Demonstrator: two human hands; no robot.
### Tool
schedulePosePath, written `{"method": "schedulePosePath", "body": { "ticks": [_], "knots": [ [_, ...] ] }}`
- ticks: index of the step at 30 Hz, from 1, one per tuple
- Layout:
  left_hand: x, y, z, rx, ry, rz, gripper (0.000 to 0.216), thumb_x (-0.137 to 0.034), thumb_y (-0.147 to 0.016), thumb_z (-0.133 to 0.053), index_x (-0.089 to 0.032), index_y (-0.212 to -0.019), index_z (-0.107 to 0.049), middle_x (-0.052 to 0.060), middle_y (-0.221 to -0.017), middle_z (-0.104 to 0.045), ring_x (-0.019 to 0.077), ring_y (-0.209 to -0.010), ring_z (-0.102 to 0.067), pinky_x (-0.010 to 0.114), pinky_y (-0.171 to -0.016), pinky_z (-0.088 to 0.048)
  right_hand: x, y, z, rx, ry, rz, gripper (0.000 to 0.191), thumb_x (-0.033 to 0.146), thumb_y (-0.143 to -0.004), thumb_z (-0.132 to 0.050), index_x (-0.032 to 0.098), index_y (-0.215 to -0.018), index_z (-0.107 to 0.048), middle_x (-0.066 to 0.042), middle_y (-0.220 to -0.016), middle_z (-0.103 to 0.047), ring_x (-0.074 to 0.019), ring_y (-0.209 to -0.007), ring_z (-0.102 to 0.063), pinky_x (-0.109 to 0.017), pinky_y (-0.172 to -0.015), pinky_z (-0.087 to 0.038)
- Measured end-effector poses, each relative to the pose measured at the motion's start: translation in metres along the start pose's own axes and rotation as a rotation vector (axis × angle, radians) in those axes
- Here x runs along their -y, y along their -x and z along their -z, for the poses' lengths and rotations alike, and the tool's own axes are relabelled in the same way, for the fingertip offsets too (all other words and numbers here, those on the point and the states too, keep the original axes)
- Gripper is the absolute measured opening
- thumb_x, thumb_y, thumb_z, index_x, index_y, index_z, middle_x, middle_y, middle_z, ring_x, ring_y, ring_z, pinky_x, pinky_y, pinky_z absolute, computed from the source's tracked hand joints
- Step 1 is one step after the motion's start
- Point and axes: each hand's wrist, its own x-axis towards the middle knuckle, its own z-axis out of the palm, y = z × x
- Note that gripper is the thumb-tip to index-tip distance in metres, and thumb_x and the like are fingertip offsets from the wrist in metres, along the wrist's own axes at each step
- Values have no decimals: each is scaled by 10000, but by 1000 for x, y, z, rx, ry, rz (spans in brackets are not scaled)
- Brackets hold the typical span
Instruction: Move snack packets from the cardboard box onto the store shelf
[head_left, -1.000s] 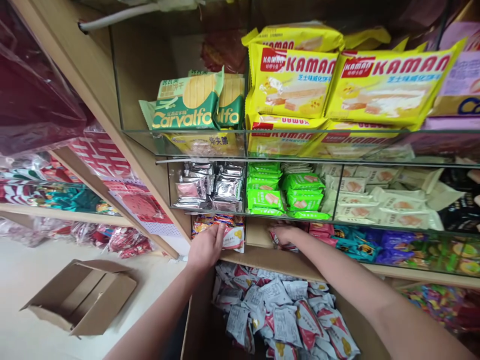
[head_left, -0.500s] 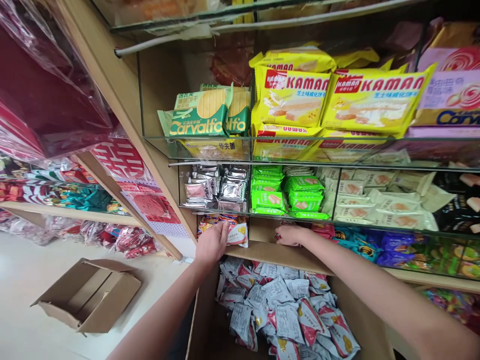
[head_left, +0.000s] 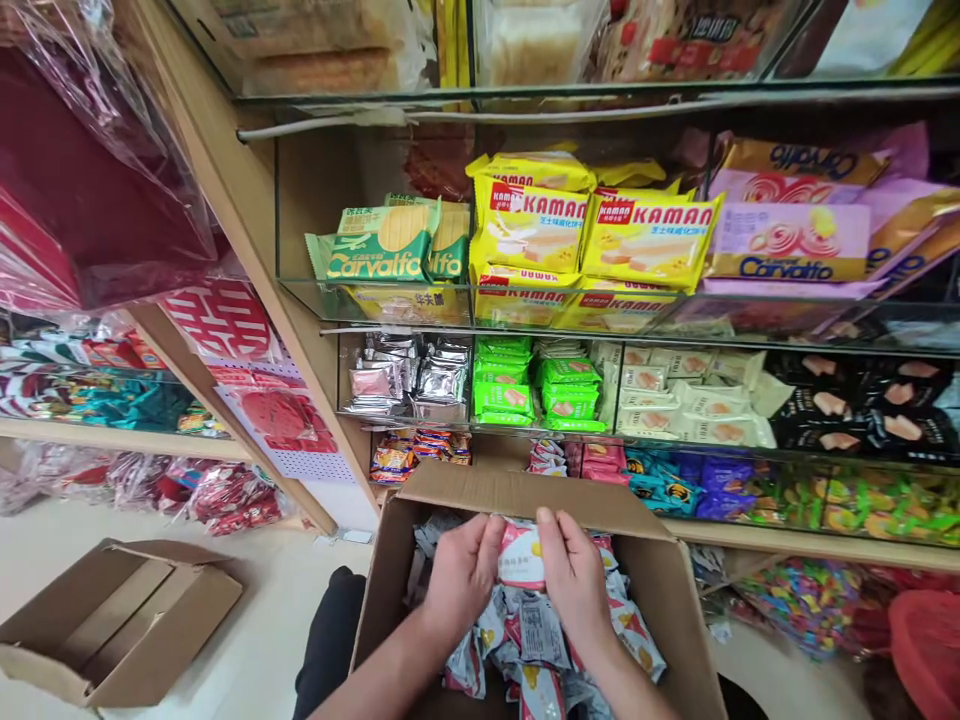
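Between my two hands is a small red-and-white snack packet (head_left: 522, 556), pinched at its two sides. My left hand (head_left: 463, 568) closes on its left end, and my right hand (head_left: 574, 572) grips the right end with the thumb on top. Both hands are over an open cardboard box (head_left: 694, 620) heaped with similar loose snack packets (head_left: 541, 630). Past the box's far flap, a few more red-and-white packets (head_left: 548, 457) stand on the low shelf, to the right of a bare stretch of shelf.
A second cardboard box (head_left: 150, 625) lies open on the floor at left. Glass-fronted shelves ahead hold yellow wafer packs (head_left: 529, 225), green packets (head_left: 504, 385) and orange-wrapped snacks (head_left: 409, 455). A red basket (head_left: 926, 640) is at lower right. My dark-clothed knee (head_left: 330, 630) is beside the box.
Both hands have drawn back from the low shelf to above the box. The packet that was in my left hand near the shelf is now between both hands. The view has shifted.
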Motion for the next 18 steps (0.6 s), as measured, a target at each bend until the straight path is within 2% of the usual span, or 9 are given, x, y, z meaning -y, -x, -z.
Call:
{"method": "schedulePosePath", "body": {
  "ticks": [2, 4, 6, 8, 10, 11, 15, 18],
  "knots": [
    [0, 11, -13, 4, 147, 91, 412, -488, -820, -288, -193, -534, -324, -35, -509, -314, 91, -490, -293, 219, -460, -266, -14, 6, 1, -44, -9, -53, 336, 468, -817, -374, 229, -581, -370, 30, -512, -388, -133, -491, -374, -252, -480, -318],
    [3, 16, -18, 6, 230, 153, 418, -515, -807, -292, -193, -541, -311, -37, -519, -298, 90, -503, -276, 219, -461, -262, -22, 8, 4, -15, -43, -89, 328, 476, -811, -384, 228, -597, -396, 27, -527, -398, -136, -508, -377, -254, -491, -326],
    [7, 18, -17, -11, 248, 175, 423, -526, -799, -304, -189, -543, -315, -37, -524, -301, 89, -509, -273, 220, -464, -256, -21, 8, 9, 118, -121, -109, 281, 474, -794, -424, 226, -667, -460, 21, -568, -446, -139, -537, -414, -253, -510, -346],
    [10, 16, -12, -28, 247, 184, 428, -529, -792, -323, -185, -538, -327, -39, -521, -303, 87, -507, -273, 219, -461, -247, -15, 8, 15, 336, -258, -157, 226, 444, -753, -518, 233, -833, -504, 12, -669, -529, -147, -617, -483, -252, -562, -387],
    [10, 13, -8, -8, 304, 203, 429, -536, -785, -340, -180, -545, -352, -39, -521, -317, 84, -503, -280, 214, -456, -248, -5, 5, 20, 517, -382, -240, 346, 391, -689, -619, 244, -971, -483, 6, -776, -588, -153, -699, -530, -256, -624, -414],
    [9, 12, -6, 14, 366, 220, 429, -543, -780, -346, -179, -554, -365, -39, -521, -330, 83, -499, -288, 212, -452, -254, 0, 3, 22, 560, -421, -284, 391, 368, -659, -655, 241, -984, -480, 5, -798, -602, -152, -713, -539, -255, -636, -419],
    [5, 7, -4, 64, 620, 280, 418, -550, -778, -349, -176, -600, -409, -32, -531, -380, 85, -488, -330, 213, -448, -285, 14, -7, 27, 567, -452, -342, 326, 343, -623, -692, 214, -873, -527, 24, -720, -602, -124, -643, -533, -224, -580, -409],
    [4, 5, -4, 4, 612, 258, 410, -541, -780, -354, -181, -590, -397, -33, -541, -364, 90, -507, -346, 213, -469, -302, 17, -11, 26, 547, -448, -330, 240, 361, -668, -655, 207, -814, -543, 17, -719, -604, -126, -654, -537, -226, -585, -415]
  ]
}}
